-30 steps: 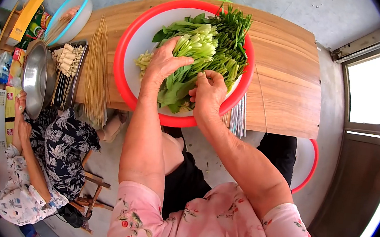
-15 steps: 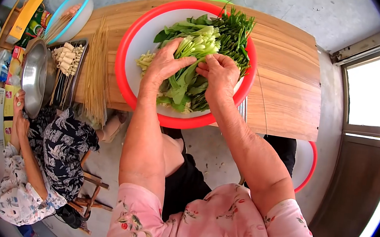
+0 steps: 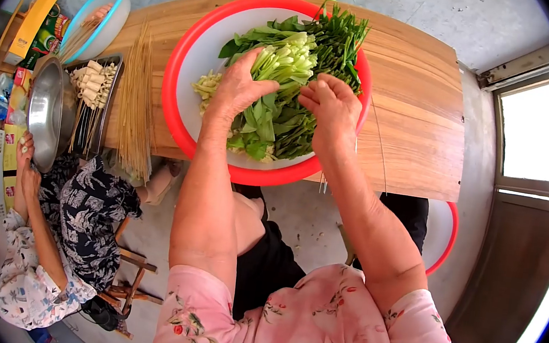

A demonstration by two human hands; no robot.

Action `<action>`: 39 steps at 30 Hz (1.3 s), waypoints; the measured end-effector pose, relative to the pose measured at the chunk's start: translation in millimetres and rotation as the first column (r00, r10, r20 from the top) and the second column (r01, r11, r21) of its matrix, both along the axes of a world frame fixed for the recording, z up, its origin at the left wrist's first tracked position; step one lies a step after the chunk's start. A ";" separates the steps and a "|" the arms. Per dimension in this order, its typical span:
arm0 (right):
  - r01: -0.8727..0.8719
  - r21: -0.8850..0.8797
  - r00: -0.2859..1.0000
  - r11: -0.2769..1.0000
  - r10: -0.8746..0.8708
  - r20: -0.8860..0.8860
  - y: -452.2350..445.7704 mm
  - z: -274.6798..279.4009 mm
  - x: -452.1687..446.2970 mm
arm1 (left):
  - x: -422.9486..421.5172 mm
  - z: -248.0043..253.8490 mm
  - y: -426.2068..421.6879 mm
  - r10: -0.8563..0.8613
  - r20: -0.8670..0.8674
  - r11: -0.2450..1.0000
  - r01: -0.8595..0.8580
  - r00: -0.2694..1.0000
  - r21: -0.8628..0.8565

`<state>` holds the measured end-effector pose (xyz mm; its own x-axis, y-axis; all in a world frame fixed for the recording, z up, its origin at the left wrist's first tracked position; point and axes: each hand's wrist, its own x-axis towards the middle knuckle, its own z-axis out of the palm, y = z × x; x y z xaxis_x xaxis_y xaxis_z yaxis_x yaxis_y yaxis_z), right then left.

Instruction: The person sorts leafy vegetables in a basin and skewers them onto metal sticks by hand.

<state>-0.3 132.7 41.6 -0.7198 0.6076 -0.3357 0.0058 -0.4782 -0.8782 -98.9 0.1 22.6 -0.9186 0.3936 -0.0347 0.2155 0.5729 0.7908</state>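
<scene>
A big white basin with a red rim holds leafy greens with pale stalks bunched on top. Darker, thin green stalks lie along its far right side. My left hand rests at the left of the pale stalks, thumb stretched out and apart from the fingers, touching the greens. Just over the right part of the basin is my right hand, thumb and fingertips pinched together. Whatever may be between those fingertips is too small to make out.
Left on the wooden table lie long bamboo skewers, a tray of skewered pale pieces and a blue-rimmed bowl. A seated person is beside a steel bowl. A red-rimmed basin sits below right.
My right hand has lifted off the greens and moved slightly right, still pinched. My left hand has stayed by the stalks, its thumb a little farther from the right hand.
</scene>
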 end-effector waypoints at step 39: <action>-0.114 -0.463 0.989 0.879 0.144 0.031 -31.8 -10.5 -22.8 | -6.0 7.7 6.3 -0.006 0.001 1.000 0.006 1.000 0.019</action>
